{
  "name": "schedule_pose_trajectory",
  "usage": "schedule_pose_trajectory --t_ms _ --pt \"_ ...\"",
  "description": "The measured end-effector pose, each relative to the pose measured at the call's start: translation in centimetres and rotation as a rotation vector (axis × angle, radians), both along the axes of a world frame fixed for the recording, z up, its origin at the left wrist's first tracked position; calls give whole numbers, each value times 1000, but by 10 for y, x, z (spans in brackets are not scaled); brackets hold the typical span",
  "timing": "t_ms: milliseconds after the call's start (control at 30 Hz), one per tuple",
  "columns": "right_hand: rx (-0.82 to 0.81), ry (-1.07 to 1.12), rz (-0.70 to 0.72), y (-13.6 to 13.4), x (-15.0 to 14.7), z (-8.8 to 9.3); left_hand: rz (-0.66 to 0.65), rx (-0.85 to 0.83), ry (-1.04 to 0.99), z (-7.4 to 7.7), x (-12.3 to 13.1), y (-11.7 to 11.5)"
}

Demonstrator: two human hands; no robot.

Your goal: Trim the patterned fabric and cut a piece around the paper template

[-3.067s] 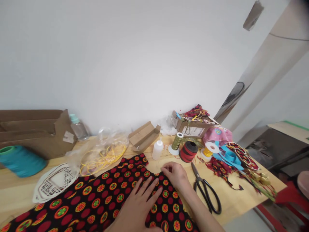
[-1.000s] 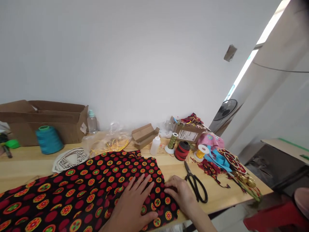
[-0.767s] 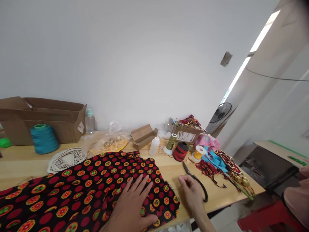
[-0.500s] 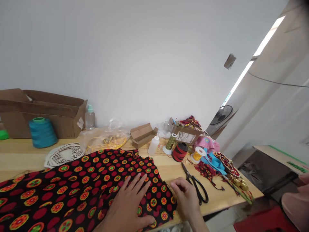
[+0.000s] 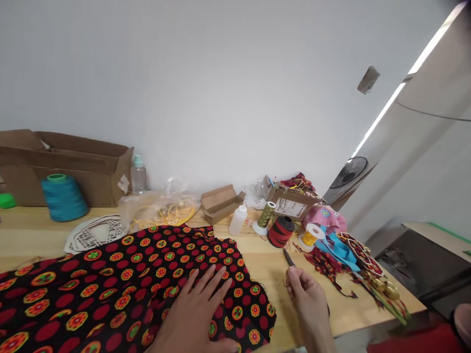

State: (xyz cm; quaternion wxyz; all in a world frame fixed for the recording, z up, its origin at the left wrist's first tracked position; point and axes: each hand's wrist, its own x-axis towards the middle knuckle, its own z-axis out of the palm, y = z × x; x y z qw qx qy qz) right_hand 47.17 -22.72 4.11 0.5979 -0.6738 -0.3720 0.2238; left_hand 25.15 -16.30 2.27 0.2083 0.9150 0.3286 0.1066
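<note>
Black cloth (image 5: 121, 289) printed with red dots and orange-green flower rounds covers the left and middle of the table. My left hand (image 5: 195, 309) lies flat on it with the fingers spread. Right of the cloth, my right hand (image 5: 307, 296) is closed at the middle of a pair of black-handled scissors (image 5: 289, 258). Their blades point away from me past my fingertips, while my hand hides most of the handles. The scissors still lie on the wooden table.
Along the back stand a long cardboard box (image 5: 66, 166), a blue thread cone (image 5: 64, 198), a small open box (image 5: 222, 205) and a white squeeze bottle (image 5: 238, 220). Thread spools (image 5: 281, 232) and blue ribbon (image 5: 338, 251) lie to the right, near the table's right edge.
My right hand has moved right, from beside the cloth's edge onto the scissors. My left hand stays flat on the cloth. The view has shifted slightly.
</note>
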Motion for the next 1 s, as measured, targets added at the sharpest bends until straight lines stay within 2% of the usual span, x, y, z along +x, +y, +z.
schedule_pose_trajectory --t_ms 133,233,367,500,600,700,767,900,933,1000 --pt "23 120 149 -1 -17 15 -11 16 -6 -1 0 1" --pt "0 76 232 0 -26 19 -3 26 -8 -3 1 1" --pt "-160 -57 329 -1 -14 5 1 7 9 -1 1 0" --pt "-299 -155 341 -7 6 -17 4 -56 65 2 2 -1" --pt "-308 -343 381 -12 6 -20 4 -40 49 1 2 1" --pt "-227 -487 420 -14 -2 -16 -19 -1 27 -4 2 4" --pt "-152 -408 333 -16 -4 -14 -27 4 44 -6 1 6" --pt "13 22 -91 -20 7 -6 -36 8 46 -7 1 7" --pt "54 116 -159 -22 11 -1 -38 12 38 -6 1 7" --pt "99 231 -170 -23 16 10 -41 13 35 -5 2 8"
